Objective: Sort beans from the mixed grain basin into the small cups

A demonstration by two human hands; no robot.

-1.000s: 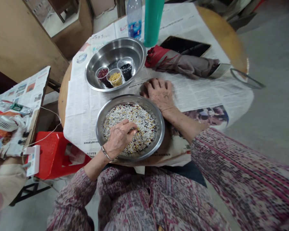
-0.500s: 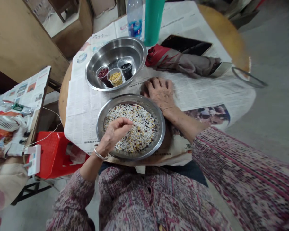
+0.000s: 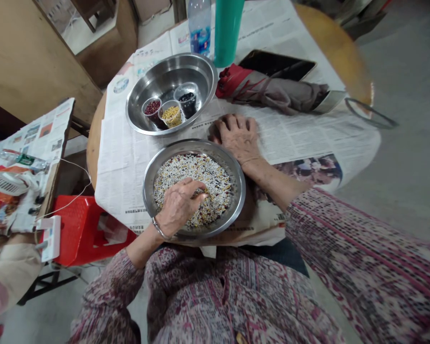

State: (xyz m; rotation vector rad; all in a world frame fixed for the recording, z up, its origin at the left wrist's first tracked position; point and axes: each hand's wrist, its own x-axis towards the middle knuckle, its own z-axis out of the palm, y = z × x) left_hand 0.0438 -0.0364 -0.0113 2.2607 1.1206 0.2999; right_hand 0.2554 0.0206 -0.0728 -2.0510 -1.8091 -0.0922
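My left hand [image 3: 179, 203] is over the near steel basin [image 3: 240, 198], wearing a silver bangle [image 3: 160, 228]. Its thumb and forefinger are curved, with a gap between them, just above a mix of white rice grains and yellow, dark red and black beans [image 3: 215, 177]. No bean shows between those fingertips. My right hand [image 3: 240, 141] lies with fingers spread on the newspaper [image 3: 294, 134], beside the basin's far right rim. A second steel basin [image 3: 139, 102] behind holds clear cups of red beans [image 3: 152, 107], yellow beans [image 3: 171, 113] and black beans [image 3: 187, 98].
A folded umbrella [image 3: 272, 91], a dark tablet-like slab [image 3: 275, 64], a green cylinder [image 3: 228, 33] and a plastic bottle [image 3: 199, 31] stand or lie at the back. A red stool [image 3: 71, 229] and a power strip [image 3: 51, 239] are at left, near another person's arm [image 3: 17, 248].
My left hand has dropped and moved a little right toward the beans, turning palm down, with its fingers parting. My right hand has stayed in place.
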